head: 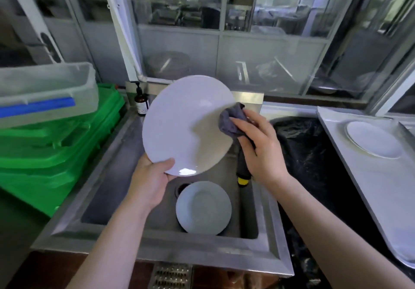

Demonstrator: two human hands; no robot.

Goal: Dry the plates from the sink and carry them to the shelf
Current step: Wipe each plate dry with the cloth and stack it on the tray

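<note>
A large white plate (186,124) is tilted up over the steel sink (107,176). My left hand (152,180) grips its lower rim, thumb on the face. My right hand (260,145) holds a bunched grey cloth (231,122) against the plate's right edge. A smaller white plate (203,207) lies flat in the sink basin beside the drain. Another white plate (374,139) rests on the steel counter at the right.
Stacked green crates (56,149) with a clear tub (45,88) on top stand at the left. A brown pump bottle (141,101) sits behind the sink. A black and yellow spray handle (243,169) hangs in the basin. A black bin bag (307,154) fills the gap on the right.
</note>
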